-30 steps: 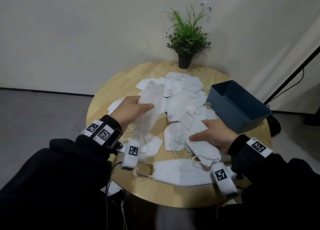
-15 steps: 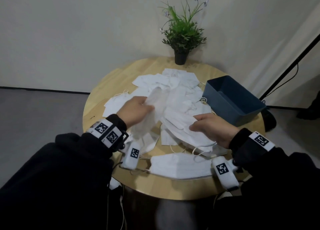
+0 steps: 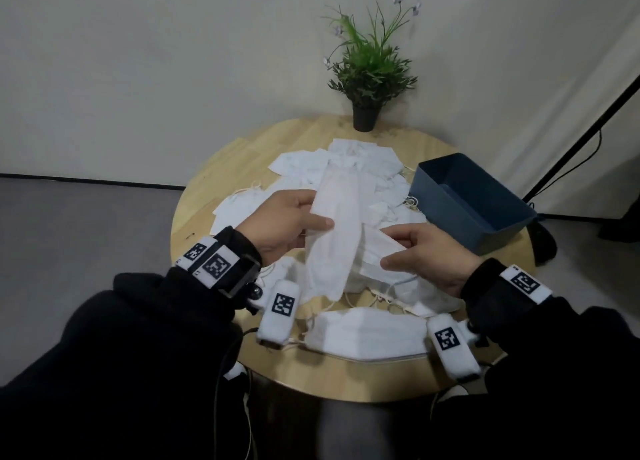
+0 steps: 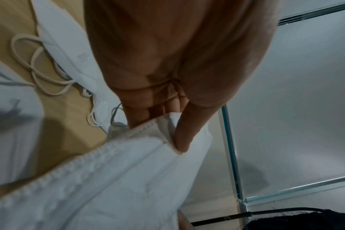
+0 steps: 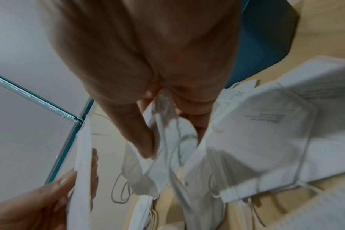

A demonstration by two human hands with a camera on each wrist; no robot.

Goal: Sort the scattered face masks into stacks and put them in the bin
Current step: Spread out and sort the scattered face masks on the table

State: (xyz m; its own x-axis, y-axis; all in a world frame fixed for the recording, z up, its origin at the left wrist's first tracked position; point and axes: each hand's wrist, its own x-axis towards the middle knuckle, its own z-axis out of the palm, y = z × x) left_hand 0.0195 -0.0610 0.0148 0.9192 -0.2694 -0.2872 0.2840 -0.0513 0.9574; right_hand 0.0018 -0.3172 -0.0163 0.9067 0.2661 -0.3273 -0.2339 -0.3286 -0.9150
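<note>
Inspector: Count the containers.
Clerk: One blue bin [image 3: 483,213], at the right edge of the one round wooden table [image 3: 221,168].
Inspector: Plants?
Clerk: One potted plant [image 3: 369,75], at the far edge.
Inspector: Face masks [image 3: 363,168]?
Clerk: White, overlapping in a heap; exact number cannot be told. Two lifted, one per hand.
Inspector: Hands?
Clerk: Two.

Head view looks down on the round table [image 3: 221,168]; both wrist views sit close, sharing its masks [image 3: 367,172].
</note>
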